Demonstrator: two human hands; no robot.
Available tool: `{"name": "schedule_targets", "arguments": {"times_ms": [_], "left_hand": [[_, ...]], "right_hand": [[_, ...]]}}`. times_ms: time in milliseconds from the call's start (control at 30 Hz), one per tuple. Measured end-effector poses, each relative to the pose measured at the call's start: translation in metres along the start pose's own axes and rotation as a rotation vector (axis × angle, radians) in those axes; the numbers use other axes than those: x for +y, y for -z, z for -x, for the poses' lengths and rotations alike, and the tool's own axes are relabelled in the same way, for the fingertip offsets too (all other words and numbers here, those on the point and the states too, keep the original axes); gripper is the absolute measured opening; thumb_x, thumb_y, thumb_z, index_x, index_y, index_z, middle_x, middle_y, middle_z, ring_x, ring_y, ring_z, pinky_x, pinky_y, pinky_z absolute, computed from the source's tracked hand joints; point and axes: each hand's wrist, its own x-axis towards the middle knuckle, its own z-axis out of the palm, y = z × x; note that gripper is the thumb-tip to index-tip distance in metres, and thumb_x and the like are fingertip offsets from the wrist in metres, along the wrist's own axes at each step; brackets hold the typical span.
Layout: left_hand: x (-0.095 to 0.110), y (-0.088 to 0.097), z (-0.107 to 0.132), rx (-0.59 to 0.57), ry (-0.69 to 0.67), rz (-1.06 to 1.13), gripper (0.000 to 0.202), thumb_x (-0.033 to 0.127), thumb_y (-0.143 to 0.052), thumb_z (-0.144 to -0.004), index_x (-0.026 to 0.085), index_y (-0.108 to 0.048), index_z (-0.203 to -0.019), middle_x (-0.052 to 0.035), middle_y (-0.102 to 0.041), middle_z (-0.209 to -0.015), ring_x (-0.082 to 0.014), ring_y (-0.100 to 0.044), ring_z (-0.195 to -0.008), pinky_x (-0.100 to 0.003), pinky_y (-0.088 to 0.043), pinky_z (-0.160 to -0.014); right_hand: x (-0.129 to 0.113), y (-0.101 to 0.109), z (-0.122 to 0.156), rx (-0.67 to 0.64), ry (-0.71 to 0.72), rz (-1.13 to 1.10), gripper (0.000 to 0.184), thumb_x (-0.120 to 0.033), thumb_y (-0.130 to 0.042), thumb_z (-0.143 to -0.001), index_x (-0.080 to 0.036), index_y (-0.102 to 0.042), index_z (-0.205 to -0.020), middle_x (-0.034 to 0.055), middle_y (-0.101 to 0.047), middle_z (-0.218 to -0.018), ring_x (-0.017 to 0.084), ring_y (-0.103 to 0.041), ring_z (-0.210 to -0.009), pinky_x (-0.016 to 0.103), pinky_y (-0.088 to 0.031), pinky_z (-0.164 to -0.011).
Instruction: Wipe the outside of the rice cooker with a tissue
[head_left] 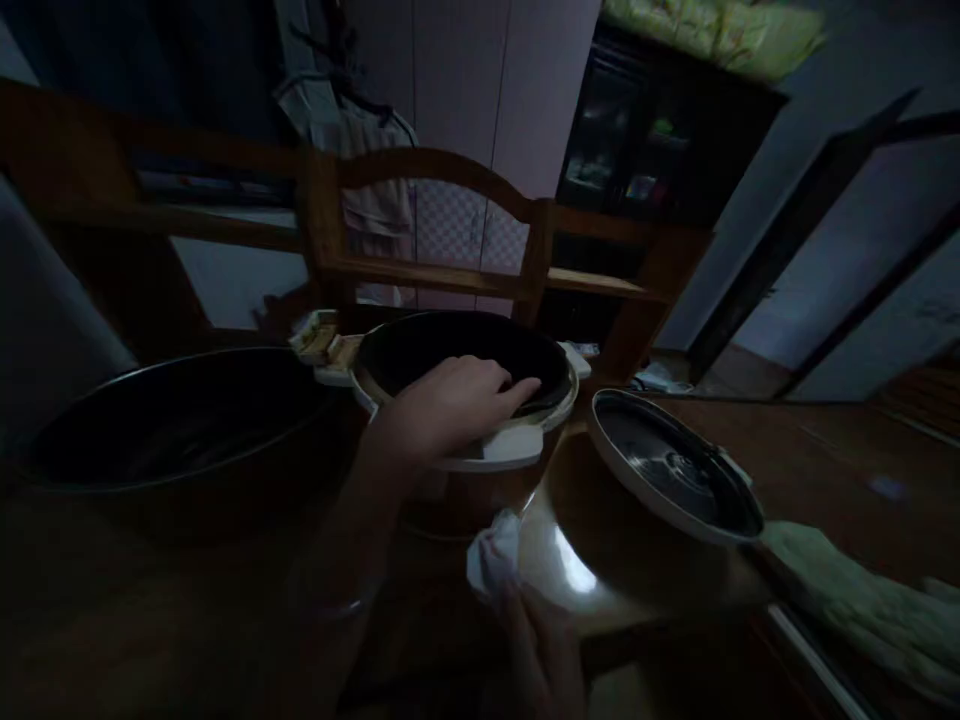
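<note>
The room is dim. My left hand (450,405) rests on the near rim of a round cooker pot (551,415), fingers curled over the edge into its dark inside. My right hand (544,645), low in the view, is closed on a white cloth (495,555) that touches the foot of the pot. The pot's lid (675,465) lies upside down and tilted just to the right of it on the wooden table (825,450).
A large dark bowl (172,430) stands left of the pot. Behind the table are a wooden chair back (435,190) and a dark cabinet (645,130). A pale green cloth (862,600) lies at the table's right edge.
</note>
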Motion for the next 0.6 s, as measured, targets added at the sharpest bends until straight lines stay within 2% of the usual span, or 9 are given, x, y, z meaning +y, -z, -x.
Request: {"name": "schedule_targets", "arguments": {"times_ms": [100,200,333,433,500,600], "left_hand": [[0.0,0.001,0.0,-0.003,0.023,0.05,0.046,0.028,-0.029,-0.099,0.029,-0.051,-0.139,-0.0081,-0.07,-0.106,-0.0221,-0.066,-0.087,-0.028,-0.037,-0.065],[0.0,0.002,0.0,0.008,0.036,0.092,0.046,0.03,-0.028,-0.099,0.03,-0.053,-0.138,-0.0074,-0.07,-0.107,-0.0212,-0.065,-0.088,-0.028,-0.038,-0.068],[-0.001,0.001,0.0,0.013,0.033,0.103,0.045,0.029,-0.032,-0.099,0.03,-0.052,-0.138,-0.0077,-0.07,-0.108,-0.0212,-0.065,-0.088,-0.028,-0.039,-0.069],[-0.001,0.0,0.0,0.01,0.033,0.096,0.045,0.028,-0.031,-0.098,0.03,-0.053,-0.138,-0.0081,-0.07,-0.107,-0.0221,-0.065,-0.088,-0.029,-0.039,-0.068],[-0.001,0.001,0.001,0.015,0.032,0.092,0.045,0.029,-0.03,-0.099,0.029,-0.054,-0.137,-0.0085,-0.07,-0.107,-0.0228,-0.065,-0.089,-0.029,-0.039,-0.068],[0.001,0.004,0.002,0.021,0.03,0.101,0.045,0.031,-0.028,-0.1,0.028,-0.056,-0.135,-0.0091,-0.07,-0.105,-0.0224,-0.065,-0.089,-0.029,-0.041,-0.071]], "right_hand": [[0.01,0.029,-0.013,0.035,-0.122,-0.051,0.037,-0.044,-0.065,-0.087,-0.029,-0.069,-0.12,0.0054,-0.069,-0.121,0.033,-0.063,-0.115,0.046,-0.052,-0.098],[0.018,0.043,-0.039,0.065,-0.32,-0.157,0.045,-0.054,-0.065,-0.083,-0.026,-0.071,-0.117,0.0055,-0.07,-0.12,0.034,-0.058,-0.122,0.046,-0.05,-0.1],[0.031,0.031,-0.07,0.055,-0.408,-0.209,0.052,-0.057,-0.053,-0.089,-0.019,-0.067,-0.123,0.0078,-0.069,-0.121,0.03,-0.057,-0.124,0.044,-0.047,-0.102],[0.044,0.015,-0.078,0.068,-0.648,-0.332,0.051,-0.056,-0.063,-0.082,-0.018,-0.07,-0.116,0.0067,-0.069,-0.121,0.028,-0.057,-0.123,0.039,-0.047,-0.101],[0.051,0.008,-0.083,0.068,-0.756,-0.437,0.05,-0.055,-0.067,-0.079,-0.02,-0.071,-0.114,0.0048,-0.069,-0.121,0.028,-0.058,-0.122,0.037,-0.049,-0.097],[0.056,0.006,-0.099,-0.016,-0.701,-0.661,0.046,-0.053,-0.064,-0.082,-0.018,-0.072,-0.111,0.0064,-0.072,-0.114,0.027,-0.064,-0.11,0.036,-0.053,-0.089]]}}
